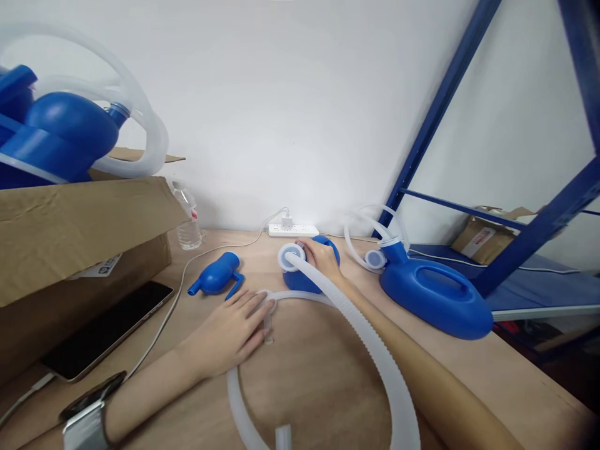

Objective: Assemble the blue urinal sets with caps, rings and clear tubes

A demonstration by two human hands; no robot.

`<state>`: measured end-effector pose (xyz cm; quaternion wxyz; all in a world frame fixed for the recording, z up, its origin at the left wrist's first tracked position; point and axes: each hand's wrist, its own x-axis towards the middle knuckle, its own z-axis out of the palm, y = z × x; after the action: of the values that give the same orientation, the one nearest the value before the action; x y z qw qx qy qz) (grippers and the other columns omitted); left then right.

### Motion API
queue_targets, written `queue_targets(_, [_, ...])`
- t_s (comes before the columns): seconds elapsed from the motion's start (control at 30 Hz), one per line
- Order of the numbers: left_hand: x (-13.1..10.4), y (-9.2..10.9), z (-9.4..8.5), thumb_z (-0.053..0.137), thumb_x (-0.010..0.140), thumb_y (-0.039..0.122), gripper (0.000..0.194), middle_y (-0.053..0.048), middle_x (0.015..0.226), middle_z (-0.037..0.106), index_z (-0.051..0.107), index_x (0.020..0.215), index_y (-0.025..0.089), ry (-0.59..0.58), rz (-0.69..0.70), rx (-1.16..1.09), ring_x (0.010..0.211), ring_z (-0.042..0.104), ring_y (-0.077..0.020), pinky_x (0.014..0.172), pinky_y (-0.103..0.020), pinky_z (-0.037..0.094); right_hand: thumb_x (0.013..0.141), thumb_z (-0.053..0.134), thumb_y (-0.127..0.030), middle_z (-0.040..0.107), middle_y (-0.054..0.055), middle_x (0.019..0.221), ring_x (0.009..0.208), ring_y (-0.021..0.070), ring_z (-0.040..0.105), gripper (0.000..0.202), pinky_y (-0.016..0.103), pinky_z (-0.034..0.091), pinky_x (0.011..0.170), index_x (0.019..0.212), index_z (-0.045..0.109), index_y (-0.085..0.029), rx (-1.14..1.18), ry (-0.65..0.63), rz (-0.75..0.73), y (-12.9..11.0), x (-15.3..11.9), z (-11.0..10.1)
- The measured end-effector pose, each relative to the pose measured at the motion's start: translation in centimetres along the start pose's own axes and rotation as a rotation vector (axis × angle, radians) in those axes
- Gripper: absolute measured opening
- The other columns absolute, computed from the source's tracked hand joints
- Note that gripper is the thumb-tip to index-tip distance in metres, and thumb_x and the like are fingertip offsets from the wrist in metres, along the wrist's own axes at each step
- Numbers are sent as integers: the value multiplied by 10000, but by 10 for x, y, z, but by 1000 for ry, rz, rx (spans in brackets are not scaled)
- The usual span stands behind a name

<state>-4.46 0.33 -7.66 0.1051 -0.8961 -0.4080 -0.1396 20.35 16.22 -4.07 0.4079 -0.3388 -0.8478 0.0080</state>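
My left hand lies palm down on the wooden table, its spread fingertips over the translucent tube and a small clear piece. Farther forward, my right hand wraps round the neck area of a blue bottle. A round white cap sits at that bottle's mouth, facing me, with a ribbed hose running from it toward the lower right. Beyond my left hand, a small blue spouted part rests on the table.
On the right lies another blue bottle with a coiled tube. A cardboard box with blue bottles above it, a phone and a water bottle occupy the left. A power strip lies by the wall; blue shelving stands right.
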Motion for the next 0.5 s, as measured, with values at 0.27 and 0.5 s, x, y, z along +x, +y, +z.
queue_targets(0.27, [13, -17, -3, 414, 1005, 197, 527, -162, 1393, 637, 474, 1528, 192, -184, -135, -1, 1215, 672, -324, 1026, -466, 546, 1027, 378, -188, 782, 105, 1097, 985, 246, 734, 367, 361, 559, 917, 1205, 699, -198, -10, 32, -32, 0, -6, 1])
queue_targets(0.5, [13, -29, 3, 419, 1014, 547, 549, -183, 1335, 680, 640, 1365, 187, -17, -264, -2, 1251, 634, -384, 1102, -525, 454, 1041, 365, -171, 769, 139, 1145, 1046, 273, 723, 372, 377, 538, 915, 1275, 653, -155, -163, -189, 8, -27, 4, -15])
